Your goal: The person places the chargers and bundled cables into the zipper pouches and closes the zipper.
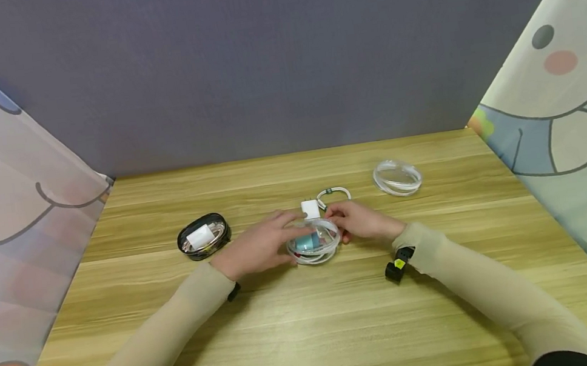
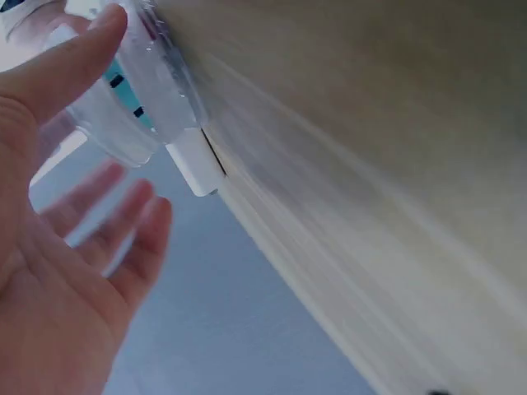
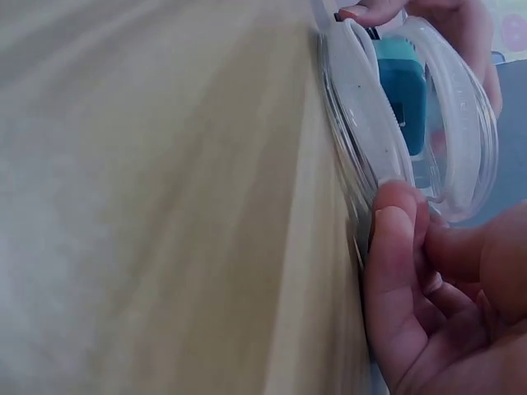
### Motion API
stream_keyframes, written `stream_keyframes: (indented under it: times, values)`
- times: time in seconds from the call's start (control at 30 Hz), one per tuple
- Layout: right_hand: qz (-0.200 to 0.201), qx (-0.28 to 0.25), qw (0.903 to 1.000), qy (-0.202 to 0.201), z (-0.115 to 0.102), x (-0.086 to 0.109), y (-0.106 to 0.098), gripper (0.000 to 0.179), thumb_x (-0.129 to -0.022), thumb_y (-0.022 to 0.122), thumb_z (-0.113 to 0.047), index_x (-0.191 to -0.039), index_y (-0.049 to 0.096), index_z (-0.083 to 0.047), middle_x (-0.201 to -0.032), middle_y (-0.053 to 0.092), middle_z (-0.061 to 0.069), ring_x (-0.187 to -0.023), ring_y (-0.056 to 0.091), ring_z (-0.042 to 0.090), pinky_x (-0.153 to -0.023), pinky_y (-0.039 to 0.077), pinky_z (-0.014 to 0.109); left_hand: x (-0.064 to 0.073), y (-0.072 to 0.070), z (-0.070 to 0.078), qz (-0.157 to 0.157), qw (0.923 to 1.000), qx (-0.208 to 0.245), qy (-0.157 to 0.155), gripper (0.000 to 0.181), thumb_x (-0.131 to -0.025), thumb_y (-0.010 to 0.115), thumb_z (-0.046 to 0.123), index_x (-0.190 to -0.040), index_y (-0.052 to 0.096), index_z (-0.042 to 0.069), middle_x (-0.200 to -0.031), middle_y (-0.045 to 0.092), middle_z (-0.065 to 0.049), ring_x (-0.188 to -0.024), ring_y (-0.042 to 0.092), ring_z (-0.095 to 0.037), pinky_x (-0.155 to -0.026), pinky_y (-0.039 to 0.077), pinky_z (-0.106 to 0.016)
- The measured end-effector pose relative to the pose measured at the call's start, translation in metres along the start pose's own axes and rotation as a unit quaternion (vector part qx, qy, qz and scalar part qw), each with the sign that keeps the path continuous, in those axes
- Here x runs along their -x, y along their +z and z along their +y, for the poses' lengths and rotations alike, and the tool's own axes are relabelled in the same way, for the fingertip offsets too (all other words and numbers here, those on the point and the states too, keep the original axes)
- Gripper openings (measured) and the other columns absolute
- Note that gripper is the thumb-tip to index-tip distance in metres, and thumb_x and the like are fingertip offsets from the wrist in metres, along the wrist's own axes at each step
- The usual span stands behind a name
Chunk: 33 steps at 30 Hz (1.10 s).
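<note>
Between the hands lies a small clear case [image 1: 327, 250] with a white rim, its lid partly raised. Inside it is a teal block-shaped charger [image 1: 307, 241], shown closer as a teal block [image 3: 403, 90] in the right wrist view. My left hand [image 1: 261, 245] reaches over the case's left side; in the left wrist view the thumb lies along the case and the other fingers spread loosely. At the case's right edge, my right hand [image 3: 428, 288] pinches the rim between thumb and forefinger; whether a zip pull is there is hidden.
A white plug charger [image 1: 310, 208] and a looped white cable [image 1: 337, 190] lie just behind the case. To the left sits a black-rimmed case [image 1: 204, 236] holding a white charger and cable. Another clear, white-rimmed case [image 1: 397, 177] is at the back right. A grey wall [image 1: 279, 62] closes the table's far edge.
</note>
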State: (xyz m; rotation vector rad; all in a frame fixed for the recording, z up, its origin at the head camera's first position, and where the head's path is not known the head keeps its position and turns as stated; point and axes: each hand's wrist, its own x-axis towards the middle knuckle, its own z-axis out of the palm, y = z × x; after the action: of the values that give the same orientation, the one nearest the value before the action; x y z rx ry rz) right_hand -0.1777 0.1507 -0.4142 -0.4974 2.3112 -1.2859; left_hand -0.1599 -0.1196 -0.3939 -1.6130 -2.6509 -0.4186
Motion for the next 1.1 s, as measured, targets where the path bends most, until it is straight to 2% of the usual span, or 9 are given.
stream_keyframes:
  times: [0.17,0.3,0.43,0.63,0.9,1.1]
  values:
    - [-0.021,-0.005,0.9998,0.003,-0.0034,-0.0012,-0.0024,0.017,-0.104,0.046,0.000,-0.104,0.062,0.002,-0.077,0.062,0.008,-0.058,0.059,0.017,-0.054,0.053,0.028,-0.0044,-0.0005,-0.0009,-0.004,0.9958,-0.047,0.078,0.066,-0.085,0.082,0.024,-0.145,0.055,0.017,-0.155,0.041,-0.005,-0.140,0.039,-0.028,-0.109,0.039,-0.043]
    - [-0.030,-0.001,0.9996,0.000,-0.0047,-0.0025,-0.0029,0.016,-0.103,0.048,0.000,-0.103,0.063,0.004,-0.075,0.063,0.008,-0.060,0.060,0.016,-0.056,0.054,0.027,-0.0045,-0.0019,-0.0005,-0.016,0.9929,-0.058,0.102,0.063,-0.087,0.079,0.022,-0.144,0.055,0.013,-0.151,0.047,-0.002,-0.141,0.039,-0.026,-0.111,0.037,-0.039]
    - [-0.034,0.017,0.9993,-0.007,-0.0063,-0.0040,-0.0040,0.015,-0.102,0.049,0.001,-0.099,0.064,0.003,-0.071,0.063,0.007,-0.061,0.061,0.016,-0.056,0.055,0.028,-0.0030,-0.0025,-0.0002,-0.022,0.9920,-0.066,0.105,0.061,-0.088,0.078,0.022,-0.144,0.055,0.012,-0.149,0.050,0.000,-0.141,0.039,-0.022,-0.112,0.035,-0.036]
    - [-0.051,0.038,0.9979,-0.013,-0.0078,-0.0047,-0.0066,0.015,-0.103,0.047,0.000,-0.098,0.061,0.001,-0.071,0.064,0.007,-0.060,0.063,0.016,-0.056,0.056,0.031,-0.0012,0.0007,-0.0015,-0.019,0.9924,-0.063,0.104,0.059,-0.091,0.075,0.021,-0.145,0.053,0.013,-0.150,0.048,0.002,-0.143,0.036,-0.020,-0.108,0.040,-0.035]
    - [-0.057,0.011,0.9983,0.004,-0.0051,-0.0005,-0.0073,0.014,-0.105,0.044,-0.003,-0.098,0.056,0.001,-0.073,0.066,0.011,-0.063,0.066,0.019,-0.057,0.057,0.033,0.0026,0.0043,-0.0006,-0.033,0.9941,-0.063,0.083,0.059,-0.095,0.069,0.018,-0.150,0.047,0.017,-0.153,0.043,0.005,-0.145,0.031,-0.017,-0.107,0.041,-0.033]
    - [-0.052,-0.005,0.9986,0.010,-0.0038,0.0042,-0.0084,0.015,-0.105,0.043,-0.002,-0.096,0.055,0.001,-0.073,0.066,0.012,-0.063,0.067,0.020,-0.057,0.058,0.033,0.0030,0.0042,0.0029,-0.032,0.9952,-0.070,0.061,0.061,-0.094,0.071,0.018,-0.150,0.047,0.019,-0.154,0.042,0.007,-0.144,0.033,-0.015,-0.098,0.049,-0.035]
